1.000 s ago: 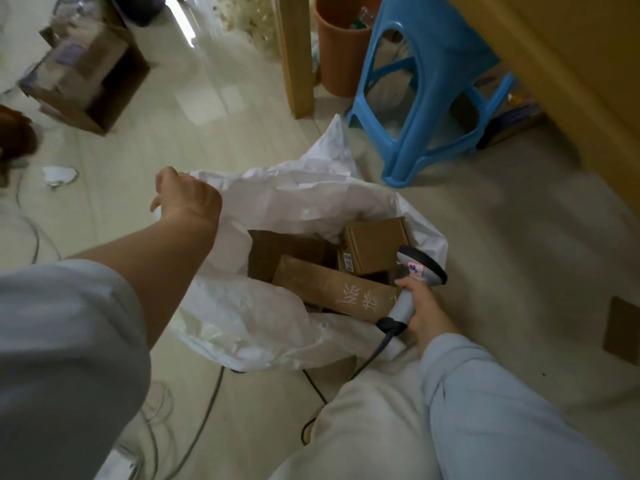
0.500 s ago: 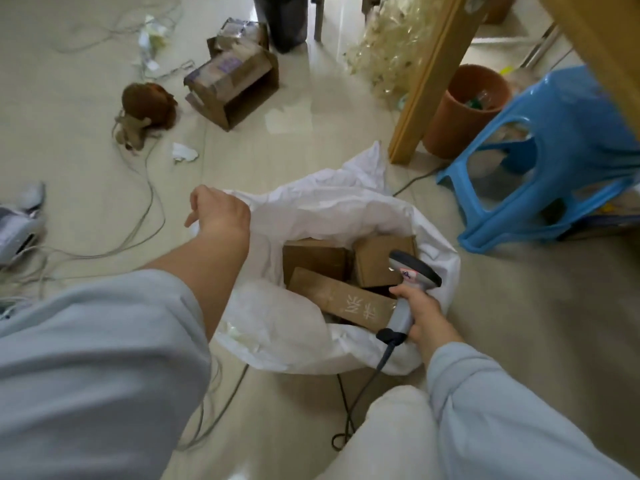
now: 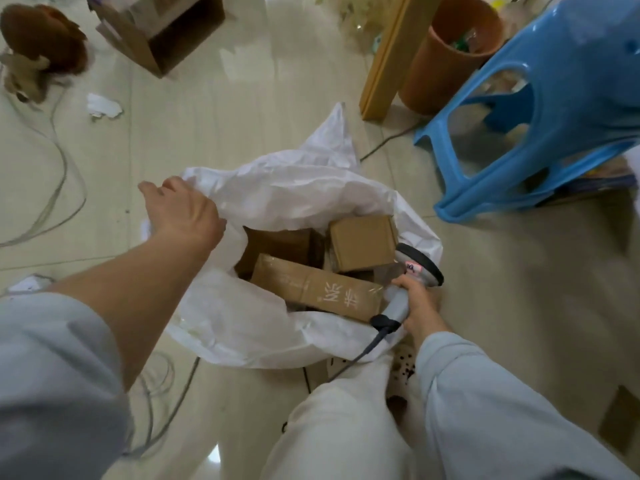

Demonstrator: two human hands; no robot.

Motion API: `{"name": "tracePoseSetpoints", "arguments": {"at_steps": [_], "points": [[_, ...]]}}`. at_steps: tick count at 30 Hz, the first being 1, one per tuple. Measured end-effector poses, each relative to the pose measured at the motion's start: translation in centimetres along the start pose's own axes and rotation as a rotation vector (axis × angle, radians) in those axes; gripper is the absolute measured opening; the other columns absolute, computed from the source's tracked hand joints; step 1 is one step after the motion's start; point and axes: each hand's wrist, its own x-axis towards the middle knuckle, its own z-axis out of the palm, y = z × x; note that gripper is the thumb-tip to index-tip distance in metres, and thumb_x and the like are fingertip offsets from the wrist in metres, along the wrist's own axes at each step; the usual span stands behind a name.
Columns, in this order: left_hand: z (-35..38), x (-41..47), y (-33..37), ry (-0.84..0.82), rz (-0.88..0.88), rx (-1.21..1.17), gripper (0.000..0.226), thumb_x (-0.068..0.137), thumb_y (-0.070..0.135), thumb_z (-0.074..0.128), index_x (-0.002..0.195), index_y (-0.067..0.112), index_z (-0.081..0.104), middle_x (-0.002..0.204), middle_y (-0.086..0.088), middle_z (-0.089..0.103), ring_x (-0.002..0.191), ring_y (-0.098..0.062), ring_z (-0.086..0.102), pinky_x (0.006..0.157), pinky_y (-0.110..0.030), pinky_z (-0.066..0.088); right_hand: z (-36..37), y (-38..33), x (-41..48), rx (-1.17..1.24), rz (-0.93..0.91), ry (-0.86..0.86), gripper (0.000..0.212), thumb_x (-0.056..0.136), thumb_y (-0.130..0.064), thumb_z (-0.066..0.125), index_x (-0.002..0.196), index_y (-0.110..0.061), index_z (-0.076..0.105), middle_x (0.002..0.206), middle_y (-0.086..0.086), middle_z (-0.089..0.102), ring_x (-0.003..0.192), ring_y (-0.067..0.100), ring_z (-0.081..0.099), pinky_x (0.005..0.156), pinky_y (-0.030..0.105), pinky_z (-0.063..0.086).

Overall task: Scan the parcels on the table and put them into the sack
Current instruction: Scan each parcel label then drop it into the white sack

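So: sack, white, sits open on the floor at frame centre, mouth facing the camera. Three brown cardboard parcels are inside: long parcel with printed characters lies across the near side, small square parcel sits behind it toward the right, and a darker parcel sits behind it toward the left, partly shadowed.

Left hand is at the upper-left rim of the sack, fingers curled over the edge, gripping the fabric. Right hand is at the lower-right rim, fingers wrapped round the handle of the scanner; the scanner head is above the sack's right edge, and its cable drops toward the lower centre.

Around it: blue stool upper right, orange bin and wooden leg top right of centre, open carton top left, brown plush toy in the upper-left corner, paper scrap below it, loose wires along the left edge.
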Motion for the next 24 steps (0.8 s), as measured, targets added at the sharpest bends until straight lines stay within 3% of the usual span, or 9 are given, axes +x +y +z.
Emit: {"name": "tracePoseSetpoints", "arguments": {"at_steps": [3,7,10,13,15,18,21,24], "points": [[0.3,1.5,1.9,0.001,0.015,0.013,0.056,0.1,0.049,0.025,0.126,0.01,0.055,0.122,-0.016,0.052,0.112,-0.027,0.05,0.107,-0.047,0.03,-0.6,1.4,4.5,0.03,0.073,-0.077,0.077,0.03,-0.029,0.077,0.102,-0.007,0.065,0.1,0.014,0.069,0.086,0.032,0.066,0.067,0.037,0.053],[0.3,2.4,3.7,-0.05,0.035,0.079,0.038,0.1,0.033,0.036,0.125,0.013,0.056,0.122,-0.013,0.054,0.114,-0.025,0.049,0.11,-0.048,0.026,-0.7,1.3,5.3,0.063,0.081,-0.122,0.044,0.063,-0.02,0.071,0.103,-0.004,0.065,0.1,0.018,0.066,0.086,0.031,0.062,0.071,0.036,0.053],[0.0,2.6,4.3,-0.053,0.066,0.089,0.029,0.093,0.017,0.046,0.119,0.017,0.059,0.123,-0.01,0.056,0.116,-0.023,0.049,0.111,-0.047,0.023,-0.7,0.7,4.2,0.049,0.067,-0.164,0.06,0.053,-0.024,0.076,0.109,-0.005,0.065,0.099,0.016,0.07,0.086,0.029,0.068,0.074,0.037,0.055],[-0.4,1.8,3.9,0.0,0.089,0.014,0.025,0.091,0.01,0.048,0.111,0.018,0.061,0.115,-0.005,0.061,0.111,-0.021,0.054,0.109,-0.041,0.024,-0.2,-1.3,1.2,-0.021,-0.036,-0.162,0.047,0.056,-0.022,0.076,0.099,-0.01,0.064,0.085,0.012,0.069,0.075,0.027,0.066,0.072,0.037,0.057],[-1.2,0.8,3.0,0.03,0.089,-0.069,0.021,0.09,0.005,0.047,0.1,0.017,0.061,0.094,-0.002,0.061,0.1,-0.021,0.059,0.105,-0.037,0.026,0.4,-3.5,-1.9,-0.092,-0.114,-0.165,0.05,0.053,-0.027,0.076,0.099,-0.013,0.063,0.085,0.009,0.068,0.077,0.027,0.066,0.08,0.043,0.056],[-3.1,-1.1,0.4,0.062,0.046,-0.223,0.017,0.089,0.0,0.046,0.086,0.014,0.056,0.073,-0.002,0.048,0.085,-0.024,0.056,0.102,-0.038,0.029,0.9,-7.1,-6.8,-0.103,-0.28,-0.184,0.031,0.071,-0.013,0.072,0.1,-0.007,0.06,0.083,0.007,0.063,0.072,0.021,0.061,0.07,0.032,0.053],[-5.0,-2.2,-2.8,0.113,-0.043,-0.459,0.016,0.091,0.0,0.043,0.08,0.01,0.051,0.087,-0.012,0.058,0.095,-0.031,0.057,0.106,-0.042,0.029,0.3,-10.8,-12.0,-0.093,-0.421,-0.167,0.026,0.077,-0.008,0.068,0.101,-0.01,0.057,0.08,0.004,0.058,0.068,0.017,0.056,0.062,0.027,0.048],[-7.2,-3.5,-5.9,0.178,-0.089,-0.653,0.016,0.095,0.004,0.043,0.082,0.008,0.052,0.09,-0.016,0.058,0.094,-0.035,0.058,0.103,-0.045,0.039,-1.8,-13.5,-17.4,-0.111,-0.555,-0.13,0.038,0.074,-0.013,0.07,0.109,-0.008,0.058,0.093,0.007,0.061,0.084,0.026,0.061,0.079,0.038,0.054]]}}
